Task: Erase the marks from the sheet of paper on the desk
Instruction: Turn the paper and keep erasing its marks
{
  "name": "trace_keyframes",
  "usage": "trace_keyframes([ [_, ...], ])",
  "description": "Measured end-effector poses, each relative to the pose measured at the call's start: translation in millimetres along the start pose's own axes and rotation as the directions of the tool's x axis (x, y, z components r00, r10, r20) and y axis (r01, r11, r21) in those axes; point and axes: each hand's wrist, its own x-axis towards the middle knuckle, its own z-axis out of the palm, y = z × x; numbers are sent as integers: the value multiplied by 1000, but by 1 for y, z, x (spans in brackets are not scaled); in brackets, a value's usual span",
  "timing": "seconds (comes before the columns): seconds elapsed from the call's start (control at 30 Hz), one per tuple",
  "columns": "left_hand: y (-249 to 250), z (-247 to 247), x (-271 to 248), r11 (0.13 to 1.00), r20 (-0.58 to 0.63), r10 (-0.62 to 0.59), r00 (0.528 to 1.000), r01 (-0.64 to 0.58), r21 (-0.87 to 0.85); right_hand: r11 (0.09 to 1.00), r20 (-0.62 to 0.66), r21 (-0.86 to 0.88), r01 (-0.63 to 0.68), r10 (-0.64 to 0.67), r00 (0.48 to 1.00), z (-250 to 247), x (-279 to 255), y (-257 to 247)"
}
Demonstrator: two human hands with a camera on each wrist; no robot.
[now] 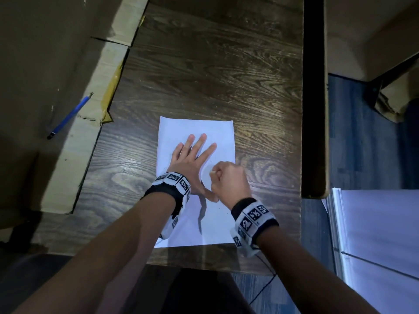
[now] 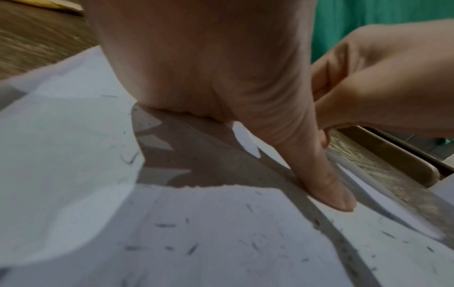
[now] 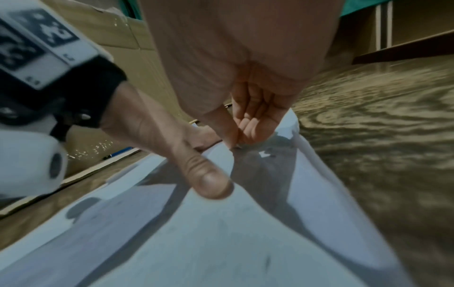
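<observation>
A white sheet of paper (image 1: 217, 130) lies on the dark wooden desk (image 1: 215, 64). My left hand (image 1: 192, 159) presses flat on the sheet with its fingers spread and the thumb (image 2: 326, 184) stretched out to the right. Just right of that thumb, my right hand (image 1: 229, 180) is curled into a fist and pinches a small white eraser (image 1: 213, 172) against the paper. In the right wrist view the fingertips (image 3: 242, 134) meet at the sheet (image 3: 221, 242), and the eraser itself is barely visible. Dark flecks (image 2: 167, 225) are scattered over the paper (image 2: 61, 155) near my palm (image 2: 209, 58).
A blue pencil (image 1: 68, 114) lies on a cardboard box (image 1: 45, 64) to the left of the desk. Another cardboard box (image 1: 362, 30) stands past the desk's right edge. A white panel (image 1: 381, 223) is at the lower right. The desk's far half is bare wood.
</observation>
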Motion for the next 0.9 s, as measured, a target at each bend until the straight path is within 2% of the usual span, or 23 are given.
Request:
trace_keyframes([
  [0.17, 1, -2, 1, 1000, 18, -6, 1000, 6, 9, 999, -92, 45, -18, 22, 995, -8, 46, -9],
  [0.23, 1, -2, -1, 1000, 14, -2, 1000, 3, -2, 999, -99, 44, -29, 34, 995, -3, 34, -5],
  [0.33, 0, -1, -2, 1000, -15, 5, 1000, -5, -7, 999, -20, 43, 0, 1, 1000, 2, -4, 2],
  [0.4, 0, -1, -1, 1000, -20, 6, 1000, -6, 1, 999, -20, 48, 11, -10, 1000, 1, 3, 4],
  [0.53, 1, -1, 0, 1000, 3, -1, 1000, 1, 9, 996, -102, 89, -18, 27, 994, -1, 44, 0],
  [0.7, -17, -5, -9, 997, -52, 30, 998, -34, -69, 992, -103, 123, -1, 14, 995, 0, 34, 8],
  [0.8, -43, -6, -21, 988, -108, -25, 994, 8, -155, 995, -110, 101, 20, -9, 994, -1, 39, 9],
  [0.9, -48, -5, -25, 988, -107, -37, 994, 20, -150, 993, -121, 77, 85, -75, 990, 7, 26, 9],
])
